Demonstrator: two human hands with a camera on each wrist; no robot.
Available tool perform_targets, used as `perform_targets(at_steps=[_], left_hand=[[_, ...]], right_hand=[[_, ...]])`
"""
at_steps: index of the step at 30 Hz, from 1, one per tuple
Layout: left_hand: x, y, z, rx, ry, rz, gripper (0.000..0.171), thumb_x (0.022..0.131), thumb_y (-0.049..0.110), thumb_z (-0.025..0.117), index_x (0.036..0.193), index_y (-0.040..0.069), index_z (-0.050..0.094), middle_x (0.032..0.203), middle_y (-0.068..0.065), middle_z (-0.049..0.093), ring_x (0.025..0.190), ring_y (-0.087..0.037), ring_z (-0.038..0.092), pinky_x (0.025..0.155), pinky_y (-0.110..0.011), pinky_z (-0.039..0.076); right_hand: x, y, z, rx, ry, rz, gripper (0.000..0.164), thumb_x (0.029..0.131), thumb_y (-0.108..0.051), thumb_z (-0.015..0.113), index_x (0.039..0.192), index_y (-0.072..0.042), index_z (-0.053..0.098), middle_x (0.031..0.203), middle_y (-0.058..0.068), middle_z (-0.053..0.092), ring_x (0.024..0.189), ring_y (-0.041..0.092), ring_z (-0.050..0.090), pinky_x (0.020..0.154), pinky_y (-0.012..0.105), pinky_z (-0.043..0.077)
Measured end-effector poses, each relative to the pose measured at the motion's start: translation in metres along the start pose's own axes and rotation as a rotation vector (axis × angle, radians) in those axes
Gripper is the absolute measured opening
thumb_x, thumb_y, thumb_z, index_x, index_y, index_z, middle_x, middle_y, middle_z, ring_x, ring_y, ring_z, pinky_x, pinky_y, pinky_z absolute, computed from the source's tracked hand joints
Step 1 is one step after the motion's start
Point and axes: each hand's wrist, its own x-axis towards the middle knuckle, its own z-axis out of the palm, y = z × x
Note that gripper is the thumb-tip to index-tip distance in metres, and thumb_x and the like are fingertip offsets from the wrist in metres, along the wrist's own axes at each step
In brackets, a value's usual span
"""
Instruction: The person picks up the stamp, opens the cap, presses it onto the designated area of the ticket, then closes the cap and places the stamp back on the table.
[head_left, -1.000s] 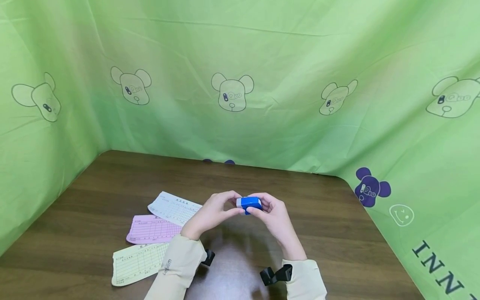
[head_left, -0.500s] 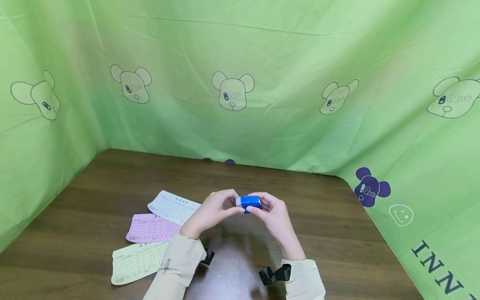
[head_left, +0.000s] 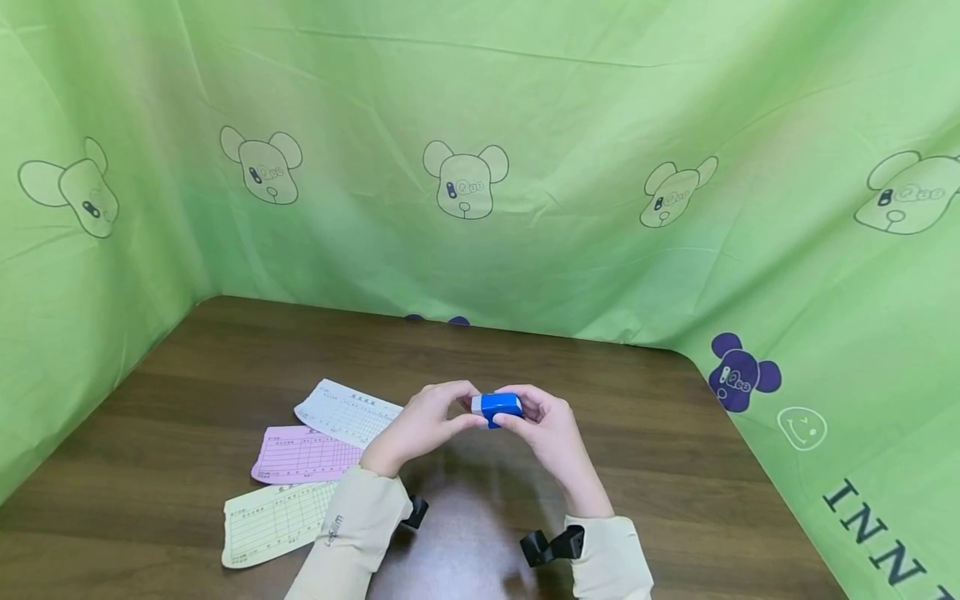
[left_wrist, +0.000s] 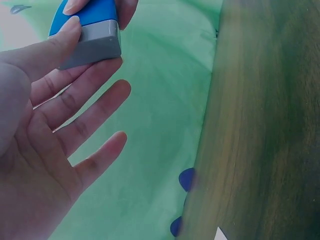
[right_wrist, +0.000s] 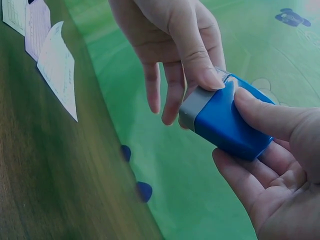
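Both hands hold one small blocky stamp (head_left: 501, 405), with a glossy blue body and a grey cap at one end, up in front of the person above the table. My left hand (head_left: 423, 423) pinches the grey cap (left_wrist: 96, 42) between thumb and fingertips; its other fingers are spread out, as the left wrist view shows. From the other side, my right hand (head_left: 551, 427) grips the blue body (right_wrist: 227, 122), thumb on top and fingers underneath. Cap and body sit against each other in the right wrist view.
Three printed paper forms fan out on the dark wooden table (head_left: 675, 467) at left: a pale blue slip (head_left: 348, 412), a pink slip (head_left: 303, 457) and a yellow-green slip (head_left: 273, 525). The left forearm partly covers them. A green curtain (head_left: 555, 258) with bear prints encloses the table's back and sides.
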Motion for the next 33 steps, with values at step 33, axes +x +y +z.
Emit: perform_targets(at_steps=[33], left_hand=[[-0.0003,0.0008,-0.0004,-0.018,-0.038,-0.045,0.018,0.09,0.03,0.068,0.1,0.015,0.066,0.097,0.001,0.072,0.096,-0.013,0.067,0.085,-0.031,0.049]], right_hand=[[0.0006,0.0019,-0.003,-0.041,-0.018,0.008,0.029,0.086,-0.008,0.071,0.114,0.0,0.066,0.109,0.022,0.07,0.089,0.006,0.067,0.079,0.016,0.053]])
